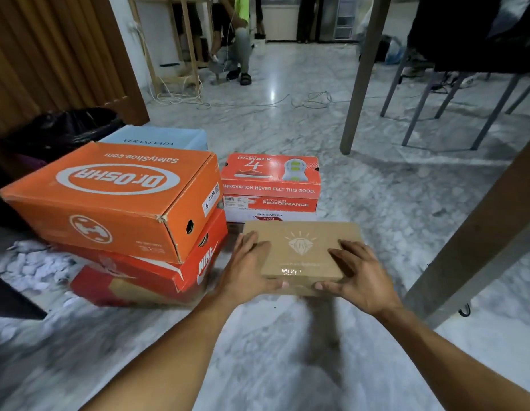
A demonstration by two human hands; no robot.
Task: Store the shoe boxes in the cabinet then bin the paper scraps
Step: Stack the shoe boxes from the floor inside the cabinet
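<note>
**Brown box held in both hands**

The brown box (pixel 302 247) – plain kraft card with a pale diamond mark on the lid – sits between the two hands, low over the marble floor (pixel 287 366), which carries a dark, blurred shadow under it. The left hand (pixel 246 271) clamps the box's left end, fingers spread on the lid and thumb against the near side. The right hand (pixel 361 274) does the same at the right end. The hands stay apart, with the lid bare between them.

Just behind the box stands a stack of Skechers boxes (pixel 271 179), a red one on top. To the left an orange box (pixel 109 197) lies on a red Nike box (pixel 139 277), skewed so that the Nike end sticks out toward the left hand. A blue box (pixel 160 139) shows behind the orange one.

Paper scraps (pixel 35 268) – white, torn small – litter the floor at the far left, beside the Nike box. A black bag (pixel 59 129) sits further back against a slatted wooden panel. To the right rise a table leg (pixel 367 69) and chair legs (pixel 420 108). Cables (pixel 311 99) trail across the floor beyond, and a person (pixel 237 40) stands in the background.
</note>
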